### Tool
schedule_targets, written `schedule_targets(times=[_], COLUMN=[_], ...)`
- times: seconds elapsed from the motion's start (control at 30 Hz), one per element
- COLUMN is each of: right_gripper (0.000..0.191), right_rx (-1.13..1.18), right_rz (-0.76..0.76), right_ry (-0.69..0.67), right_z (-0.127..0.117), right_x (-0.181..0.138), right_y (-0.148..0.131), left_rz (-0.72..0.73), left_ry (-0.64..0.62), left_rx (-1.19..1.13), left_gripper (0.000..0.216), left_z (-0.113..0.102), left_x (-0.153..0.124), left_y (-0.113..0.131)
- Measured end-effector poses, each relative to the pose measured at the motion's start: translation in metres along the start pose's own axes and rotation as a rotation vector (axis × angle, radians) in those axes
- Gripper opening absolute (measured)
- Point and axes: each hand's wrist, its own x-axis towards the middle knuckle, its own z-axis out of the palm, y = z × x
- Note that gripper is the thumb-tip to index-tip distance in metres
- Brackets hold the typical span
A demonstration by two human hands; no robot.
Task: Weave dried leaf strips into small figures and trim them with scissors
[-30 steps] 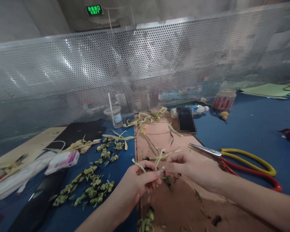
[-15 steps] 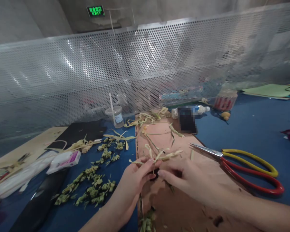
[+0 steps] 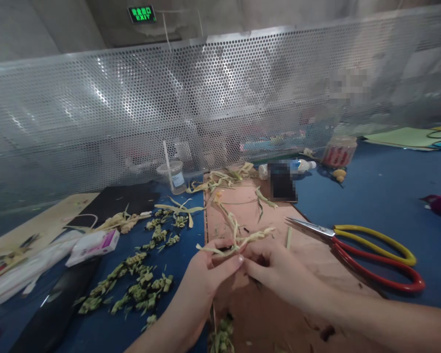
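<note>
My left hand is closed in a pinch on pale, dry leaf strips, its thumb pressing on them from the near side. Against it, my right hand also pinches the strips, thumb and forefinger together. The fingertips of both hands nearly touch. Loose strip ends stick out beyond the fingers to the left, away from me and to the right. Below the hands lies a sheet of brown cardboard. Scissors with one yellow and one red handle rest to the right of my right hand.
Knotted green leaf pieces lie left on the blue table. A tissue pack, a plastic cup with a straw, a bottle and a jar stand or lie farther off. A perforated metal screen closes the back.
My left thumb has come forward over the strips, and my right fingers have closed in. The upright strip ends now lie lower. The view has shifted slightly.
</note>
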Motion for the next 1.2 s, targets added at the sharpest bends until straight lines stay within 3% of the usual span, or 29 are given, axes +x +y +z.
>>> schedule_targets(times=[0.57,0.77,1.2], right_gripper=[0.024,0.026,0.019], right_rx=[-0.002,-0.044,-0.206], right_rz=[-0.028,-0.071,-0.055], right_ry=[-0.027,-0.043,-0.036], right_z=[0.005,0.004,0.005], right_x=[-0.008,-0.010,-0.014], right_y=[-0.007,-0.006,-0.008], left_rz=[-0.023,-0.039,-0.037], left_ry=[0.169,0.163,0.118], left_rx=[0.118,0.003,0.004], left_gripper=[0.030,0.027,0.022], left_z=[0.004,0.006,0.001], left_x=[-0.001,-0.003,-0.001], left_y=[0.003,0.004,0.006])
